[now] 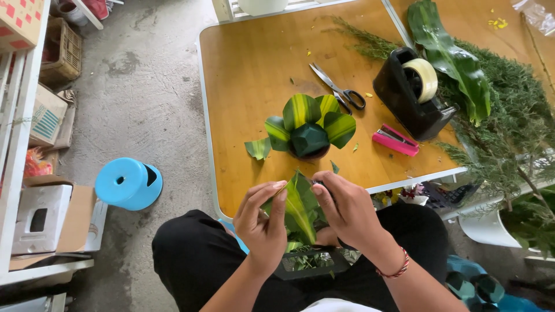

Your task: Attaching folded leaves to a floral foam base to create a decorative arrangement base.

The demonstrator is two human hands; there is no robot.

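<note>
On the wooden surface (254, 69) stands a small arrangement (308, 130): a dark green block in a brown bowl, ringed on its far side and flanks by about five folded yellow-striped green leaves, while the near side of the block shows no leaf yet, so the ring looks a little over half made. One loose leaf piece (258, 148) lies just beside it on the left. Over the lap, near the surface's front edge, both hands work one more striped leaf (300, 209): the left hand (263, 222) pinches its left edge with thumb and fingertips closed on it, and the right hand (346, 209) is curled shut round its right side (something small and dark shows at the fingertips, too hidden to name). The leaf is held upright and appears part-folded. Scissors (341, 89), a black tape dispenser (411, 92) and a pink stapler (395, 140) lie well apart from the hands, beyond the arrangement, with long leaves and feathery greenery (509, 115) at the right.
</note>
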